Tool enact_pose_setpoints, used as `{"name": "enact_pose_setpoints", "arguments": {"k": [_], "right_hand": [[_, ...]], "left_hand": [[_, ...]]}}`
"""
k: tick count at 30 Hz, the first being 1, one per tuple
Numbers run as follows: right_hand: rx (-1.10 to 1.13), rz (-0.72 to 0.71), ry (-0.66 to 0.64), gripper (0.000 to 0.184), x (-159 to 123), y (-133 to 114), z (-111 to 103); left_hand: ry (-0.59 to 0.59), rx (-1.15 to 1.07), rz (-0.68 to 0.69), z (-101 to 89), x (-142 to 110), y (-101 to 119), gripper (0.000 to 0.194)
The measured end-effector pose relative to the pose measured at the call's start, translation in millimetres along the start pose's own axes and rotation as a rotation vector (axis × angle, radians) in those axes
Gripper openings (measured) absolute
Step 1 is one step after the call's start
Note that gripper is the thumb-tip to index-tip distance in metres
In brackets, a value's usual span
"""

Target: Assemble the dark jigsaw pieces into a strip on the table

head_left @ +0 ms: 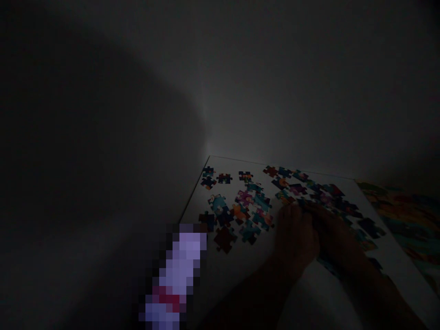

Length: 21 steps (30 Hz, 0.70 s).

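Loose jigsaw puzzle pieces (240, 211) lie in groups on a white tabletop (247, 279), in very dim light. My left hand (296, 233) rests low over the table with its fingers curled down, close to the right-hand group of puzzle pieces (325, 195). Right beside it, touching or nearly so, my right hand (328, 231) reaches in with fingers bent together towards the left. Both sets of fingertips meet among the pieces. What they grip, if anything, is hidden by the hands and the dark.
Pale walls (292, 91) meet in a corner behind the table. A bright, pixelated oblong thing (182, 266) stands at the lower left, its kind blurred out. Past the table's right edge lies a colourful printed surface (405, 220).
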State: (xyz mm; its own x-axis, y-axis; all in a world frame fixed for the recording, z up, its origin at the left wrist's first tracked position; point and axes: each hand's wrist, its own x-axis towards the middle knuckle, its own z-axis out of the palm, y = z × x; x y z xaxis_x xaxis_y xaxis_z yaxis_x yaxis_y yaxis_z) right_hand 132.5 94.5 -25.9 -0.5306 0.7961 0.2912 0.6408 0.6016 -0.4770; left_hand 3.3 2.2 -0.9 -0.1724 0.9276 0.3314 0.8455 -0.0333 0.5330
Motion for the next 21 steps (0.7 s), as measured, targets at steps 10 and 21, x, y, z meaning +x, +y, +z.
{"name": "enact_pose_setpoints", "arguments": {"k": [10, 21], "right_hand": [[0.019, -0.08, 0.023, 0.037, -3, 2, 5], [0.02, -0.066, 0.039, 0.037, 0, -5, 5]], "left_hand": [[0.022, 0.053, -0.055, -3.5, 1, 1, 0.039], [0.06, 0.081, -0.052, 4.2, 2, -3, 0.035]]}}
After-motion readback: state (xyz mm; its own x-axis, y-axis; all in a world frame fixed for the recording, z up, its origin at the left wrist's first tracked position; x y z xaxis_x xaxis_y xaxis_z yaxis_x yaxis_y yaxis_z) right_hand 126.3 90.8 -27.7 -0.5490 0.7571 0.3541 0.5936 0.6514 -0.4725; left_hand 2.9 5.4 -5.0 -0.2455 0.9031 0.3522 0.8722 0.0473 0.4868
